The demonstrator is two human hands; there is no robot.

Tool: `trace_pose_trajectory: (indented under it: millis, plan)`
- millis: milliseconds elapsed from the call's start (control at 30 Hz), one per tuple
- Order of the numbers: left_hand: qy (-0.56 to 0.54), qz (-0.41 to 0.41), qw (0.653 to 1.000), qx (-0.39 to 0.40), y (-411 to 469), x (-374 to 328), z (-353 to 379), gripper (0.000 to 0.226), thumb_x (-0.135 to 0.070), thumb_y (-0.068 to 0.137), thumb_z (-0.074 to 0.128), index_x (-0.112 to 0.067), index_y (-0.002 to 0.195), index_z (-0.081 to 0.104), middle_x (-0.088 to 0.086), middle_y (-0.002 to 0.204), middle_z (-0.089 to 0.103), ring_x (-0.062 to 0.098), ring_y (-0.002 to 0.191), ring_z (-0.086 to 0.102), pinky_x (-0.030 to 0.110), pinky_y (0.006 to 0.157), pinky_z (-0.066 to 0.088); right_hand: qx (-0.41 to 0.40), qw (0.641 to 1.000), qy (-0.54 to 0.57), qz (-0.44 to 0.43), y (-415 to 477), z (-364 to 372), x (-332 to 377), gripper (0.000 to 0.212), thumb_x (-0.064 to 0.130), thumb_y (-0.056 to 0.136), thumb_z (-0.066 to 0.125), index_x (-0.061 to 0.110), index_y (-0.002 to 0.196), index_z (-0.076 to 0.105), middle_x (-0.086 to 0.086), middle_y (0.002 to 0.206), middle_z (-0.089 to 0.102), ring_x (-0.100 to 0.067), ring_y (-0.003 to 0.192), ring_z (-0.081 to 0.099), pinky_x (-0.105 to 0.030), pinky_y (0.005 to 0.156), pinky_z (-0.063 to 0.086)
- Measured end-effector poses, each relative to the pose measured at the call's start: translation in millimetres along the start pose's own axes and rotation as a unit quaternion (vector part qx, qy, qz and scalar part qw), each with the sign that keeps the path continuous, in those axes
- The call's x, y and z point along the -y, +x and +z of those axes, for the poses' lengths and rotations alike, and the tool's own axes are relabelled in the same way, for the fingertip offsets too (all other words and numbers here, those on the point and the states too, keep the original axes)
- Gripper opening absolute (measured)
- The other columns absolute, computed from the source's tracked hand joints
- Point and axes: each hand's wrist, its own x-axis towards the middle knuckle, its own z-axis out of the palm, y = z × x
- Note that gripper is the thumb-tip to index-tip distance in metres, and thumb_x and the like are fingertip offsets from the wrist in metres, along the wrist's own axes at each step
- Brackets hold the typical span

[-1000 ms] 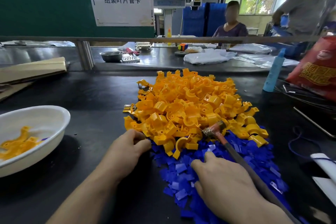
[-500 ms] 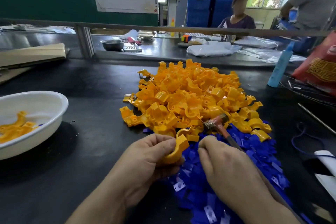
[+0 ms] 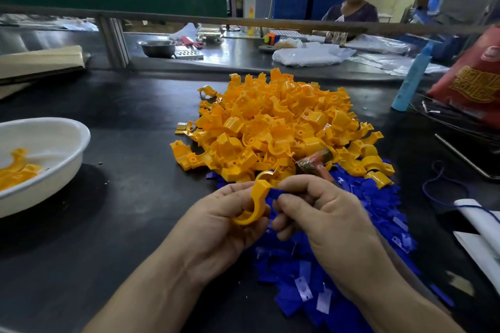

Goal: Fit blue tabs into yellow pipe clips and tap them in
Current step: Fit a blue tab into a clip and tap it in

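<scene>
My left hand [image 3: 221,222] grips a curved yellow pipe clip [image 3: 255,204] just above the black table. My right hand [image 3: 322,213] pinches a blue tab [image 3: 276,193] and holds its end against the clip's upper lug. A big heap of yellow clips [image 3: 281,127] lies behind my hands. Loose blue tabs [image 3: 311,278] are spread under and to the right of my right hand. A small hammer's head [image 3: 315,161] pokes out at the seam between the two heaps; its handle runs under my right hand and is mostly hidden.
A white bowl [image 3: 67,140] holding some yellow clips stands at the left. A light blue bottle [image 3: 411,78] and a red bag [image 3: 470,81] are at the right, with blue string and white paper near the right edge. Other people work across the rail.
My left hand picked a yellow clip out of the heap and lifted it. My right hand took a blue tab from the pile and brought it up to the clip.
</scene>
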Motion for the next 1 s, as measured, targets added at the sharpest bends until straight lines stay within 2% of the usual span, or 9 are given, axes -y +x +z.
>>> trace_pose_trajectory:
  millis: [100, 167, 233, 367, 500, 600, 667, 800, 1000]
  plan:
    - [0.047, 0.006, 0.999, 0.0, 0, 3, 1, 0.024, -0.017, 0.084, 0.063, -0.005, 0.102, 0.071, 0.018, 0.087, 0.07, 0.022, 0.07, 0.068, 0.029, 0.056, 0.056, 0.007, 0.997, -0.07, -0.021, -2, 3, -3, 0.019, 0.019, 0.092, 0.058, 0.037, 0.094, 0.066, 0.0, 0.075, 0.07, -0.014, 0.067, 0.067, -0.021, 0.057, 0.054]
    - [0.084, 0.024, 0.996, -0.014, 1, 7, 3, 0.029, -0.03, 0.096, 0.053, -0.01, 0.098, 0.075, 0.017, 0.087, 0.07, 0.022, 0.072, 0.067, 0.03, 0.057, 0.055, 0.0, 0.996, -0.085, -0.03, -2, 4, -2, 0.016, 0.022, 0.092, 0.059, 0.036, 0.094, 0.066, 0.003, 0.072, 0.068, -0.011, 0.065, 0.065, -0.019, 0.055, 0.052]
    - [0.113, 0.05, 0.992, -0.026, 1, 9, 5, 0.039, -0.037, 0.1, 0.047, -0.013, 0.092, 0.077, 0.014, 0.083, 0.071, 0.02, 0.068, 0.067, 0.028, 0.056, 0.053, -0.006, 0.996, -0.086, -0.032, -2, 3, -1, 0.015, 0.022, 0.091, 0.059, 0.036, 0.092, 0.066, 0.005, 0.072, 0.068, -0.009, 0.064, 0.064, -0.019, 0.055, 0.052]
    - [0.166, 0.053, 0.984, -0.046, -3, 11, 8, 0.04, -0.034, 0.099, 0.046, -0.009, 0.084, 0.074, 0.014, 0.076, 0.07, 0.018, 0.059, 0.063, 0.027, 0.05, 0.05, -0.028, 0.994, -0.086, -0.055, -3, 3, 0, 0.016, 0.02, 0.089, 0.061, 0.035, 0.091, 0.068, 0.008, 0.074, 0.067, -0.008, 0.065, 0.065, -0.017, 0.055, 0.051]
    - [0.193, 0.037, 0.979, -0.062, -6, 11, 11, 0.036, -0.034, 0.1, 0.045, -0.007, 0.095, 0.068, 0.012, 0.068, 0.07, 0.016, 0.05, 0.059, 0.024, 0.045, 0.046, -0.047, 0.979, -0.163, -0.116, -5, 7, 1, 0.015, 0.021, 0.087, 0.064, 0.035, 0.092, 0.068, 0.015, 0.08, 0.064, -0.001, 0.08, 0.063, -0.01, 0.063, 0.048]
    - [0.227, 0.053, 0.97, -0.074, -5, 10, 11, 0.024, -0.029, 0.103, 0.041, -0.015, 0.105, 0.061, 0.009, 0.063, 0.07, 0.016, 0.047, 0.06, 0.021, 0.042, 0.047, -0.058, 0.961, -0.223, -0.151, -5, 8, 1, 0.016, 0.017, 0.087, 0.065, 0.033, 0.088, 0.066, 0.016, 0.087, 0.062, 0.007, 0.085, 0.06, -0.003, 0.062, 0.045]
    - [0.255, 0.076, 0.961, -0.073, -5, 10, 10, 0.021, -0.027, 0.103, 0.04, -0.022, 0.104, 0.06, 0.008, 0.065, 0.072, 0.016, 0.049, 0.063, 0.021, 0.044, 0.048, -0.058, 0.966, -0.21, -0.137, -5, 7, -1, 0.011, 0.017, 0.087, 0.065, 0.028, 0.089, 0.067, 0.014, 0.089, 0.06, 0.006, 0.084, 0.06, -0.004, 0.059, 0.046]
    - [0.305, 0.13, 0.942, -0.051, -11, 11, 14, 0.036, -0.024, 0.102, 0.039, -0.035, 0.079, 0.064, 0.005, 0.07, 0.073, 0.013, 0.054, 0.066, 0.02, 0.048, 0.049, -0.039, 0.989, -0.118, -0.078, -3, 3, -3, 0.012, 0.02, 0.087, 0.065, 0.032, 0.086, 0.065, 0.008, 0.085, 0.063, -0.01, 0.073, 0.066, -0.018, 0.056, 0.054]
    - [0.303, 0.184, 0.934, -0.033, -15, 12, 14, 0.029, -0.032, 0.101, 0.041, -0.031, 0.084, 0.066, 0.008, 0.079, 0.071, 0.022, 0.062, 0.068, 0.028, 0.051, 0.054, 0.008, 0.999, -0.019, -0.037, -1, -3, 0, 0.017, 0.016, 0.087, 0.065, 0.032, 0.09, 0.069, 0.008, 0.089, 0.068, -0.012, 0.077, 0.067, -0.02, 0.062, 0.055]
